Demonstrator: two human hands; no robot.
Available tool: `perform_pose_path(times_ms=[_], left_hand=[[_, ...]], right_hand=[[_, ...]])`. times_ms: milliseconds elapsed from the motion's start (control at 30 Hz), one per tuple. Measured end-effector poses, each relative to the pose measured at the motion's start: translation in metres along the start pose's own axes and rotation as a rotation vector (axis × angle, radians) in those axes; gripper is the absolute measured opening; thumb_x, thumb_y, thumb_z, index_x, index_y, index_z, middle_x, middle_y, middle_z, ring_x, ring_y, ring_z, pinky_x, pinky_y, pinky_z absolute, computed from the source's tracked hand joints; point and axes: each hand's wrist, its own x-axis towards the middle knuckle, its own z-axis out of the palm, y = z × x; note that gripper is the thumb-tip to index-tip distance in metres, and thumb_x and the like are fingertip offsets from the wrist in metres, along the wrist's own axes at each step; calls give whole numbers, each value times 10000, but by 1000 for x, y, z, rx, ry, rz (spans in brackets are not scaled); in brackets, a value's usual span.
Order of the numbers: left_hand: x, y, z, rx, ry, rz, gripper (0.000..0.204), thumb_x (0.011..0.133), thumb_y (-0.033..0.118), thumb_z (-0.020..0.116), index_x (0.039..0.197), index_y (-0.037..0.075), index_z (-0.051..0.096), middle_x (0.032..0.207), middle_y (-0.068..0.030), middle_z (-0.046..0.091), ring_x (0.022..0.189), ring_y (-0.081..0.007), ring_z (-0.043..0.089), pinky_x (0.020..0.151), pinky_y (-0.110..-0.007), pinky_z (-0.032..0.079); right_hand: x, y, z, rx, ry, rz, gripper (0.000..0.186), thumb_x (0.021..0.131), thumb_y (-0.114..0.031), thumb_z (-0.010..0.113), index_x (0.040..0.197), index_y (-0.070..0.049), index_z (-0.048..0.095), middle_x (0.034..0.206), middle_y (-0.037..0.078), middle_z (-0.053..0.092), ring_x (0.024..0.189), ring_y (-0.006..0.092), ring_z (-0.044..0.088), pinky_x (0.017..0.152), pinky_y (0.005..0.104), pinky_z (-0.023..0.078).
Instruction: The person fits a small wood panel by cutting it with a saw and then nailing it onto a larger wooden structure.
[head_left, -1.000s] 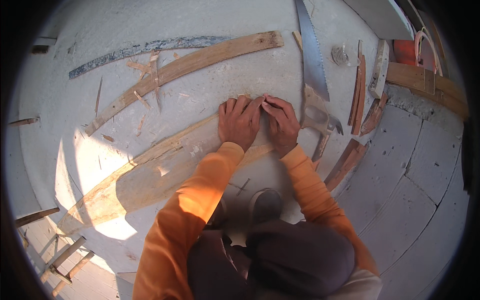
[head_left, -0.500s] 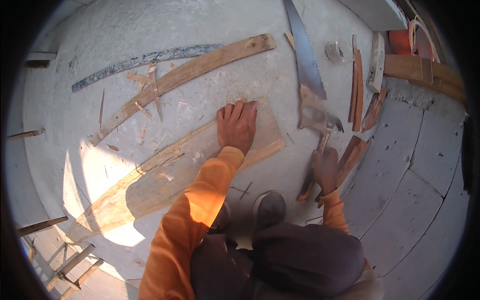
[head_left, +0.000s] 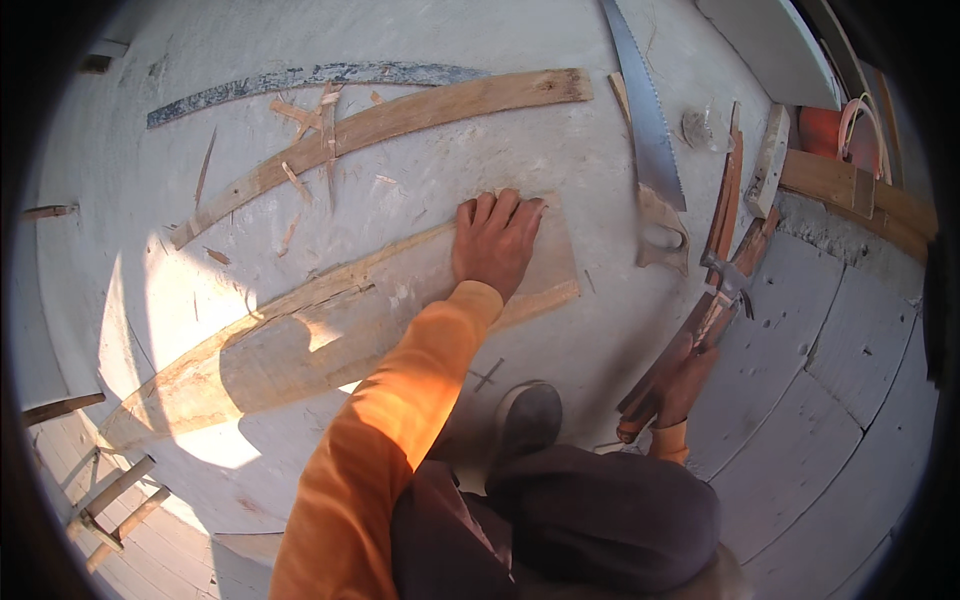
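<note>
My left hand lies flat, fingers spread, on the right end of a wide pale wooden plank that runs diagonally across the concrete floor. My right hand is low on the right, closed around the reddish wooden handle of a claw hammer. The hammer's metal head points up and away, near the edge of the raised slab. My orange sleeves come in from below.
A hand saw lies beyond the plank, its handle toward me. A long curved plank, a dark strip and splinters lie farther off. Wood offcuts and an orange container sit right. My shoe is below the plank.
My right hand left the plank, swung down to the right and closed on the hammer handle. My left hand stayed pressed on the plank.
</note>
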Motion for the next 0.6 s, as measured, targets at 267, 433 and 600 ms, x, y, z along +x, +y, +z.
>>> perform_pose_path(times_ms=[267, 433, 600], left_hand=[[-1, 1, 1, -8, -10, 14, 158, 990, 226, 680, 1128, 179, 743, 1021, -12, 598, 972, -234, 540, 918, -392, 414], [3, 4, 1, -44, -1, 21, 153, 991, 221, 672, 1124, 177, 732, 1014, -16, 591, 975, -235, 542, 916, -393, 412], [-1, 0, 3, -53, 8, 4, 140, 974, 208, 679, 1101, 180, 730, 1009, -14, 594, 977, -237, 554, 913, -396, 416]], right_hand=[[-10, -75, -29, 535, -186, 12, 454, 1046, -78, 633, 1421, 109, 458, 808, 63, 636, 614, 106, 593, 545, 297, 504], [-18, -107, -5, 489, -230, -450, 499, 1018, -21, 654, 1466, 108, 478, 951, 178, 660, 657, 198, 637, 561, 323, 530], [-16, -125, 16, 359, -231, -589, 502, 1011, -52, 661, 1445, 141, 499, 1113, 282, 706, 792, 333, 713, 667, 370, 576]])
